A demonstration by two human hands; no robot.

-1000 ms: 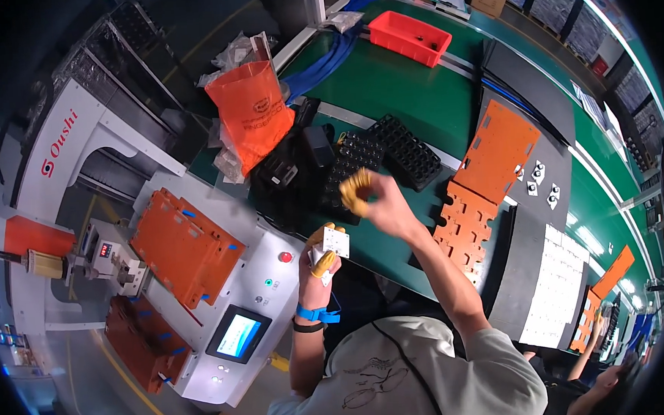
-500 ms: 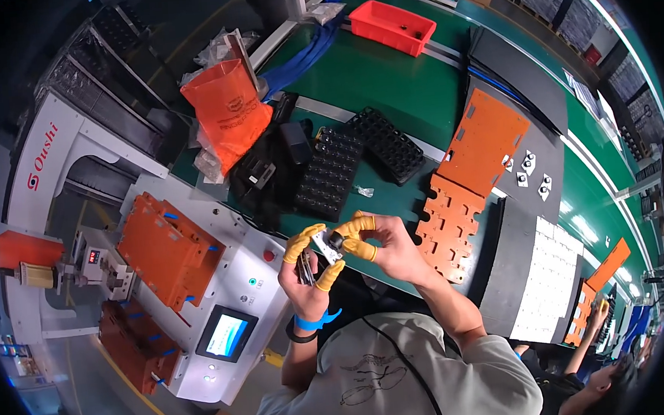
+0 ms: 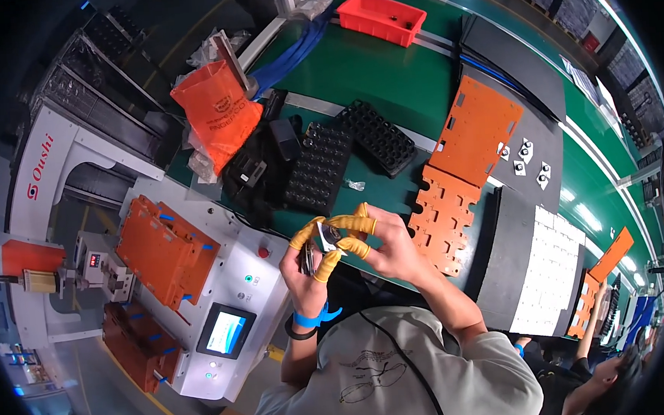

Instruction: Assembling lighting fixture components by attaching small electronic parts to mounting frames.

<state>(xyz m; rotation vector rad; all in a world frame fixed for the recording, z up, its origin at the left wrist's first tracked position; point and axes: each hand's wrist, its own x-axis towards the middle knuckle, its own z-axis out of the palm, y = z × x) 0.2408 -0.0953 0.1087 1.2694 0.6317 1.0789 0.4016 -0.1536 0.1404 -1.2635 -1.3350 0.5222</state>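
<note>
My left hand (image 3: pixel 305 284), with yellow finger covers on its fingertips, is closed on a small white plate (image 3: pixel 324 241). A dark, shiny narrow item (image 3: pixel 307 259), whose kind I cannot make out, is tucked in the same palm. From the other side my right hand (image 3: pixel 386 246), also in yellow finger covers, pinches the small black round part (image 3: pixel 334 235) against the plate. Both hands meet in front of my chest, above the front edge of the green bench. A blue wrist strap (image 3: pixel 317 316) circles my left wrist.
Black pocketed trays (image 3: pixel 316 169) lie beyond my hands, beside an orange bag (image 3: pixel 220 112). Orange slotted plates (image 3: pixel 445 217) and several small white pieces (image 3: pixel 525 152) are to the right. A white machine with a screen (image 3: pixel 225 332) stands left; a red bin (image 3: pixel 381 18) sits far back.
The white plate has turned from facing up to more edge-on between my fingers. My right fingers have closed further around the black part. The whole view has shifted slightly.
</note>
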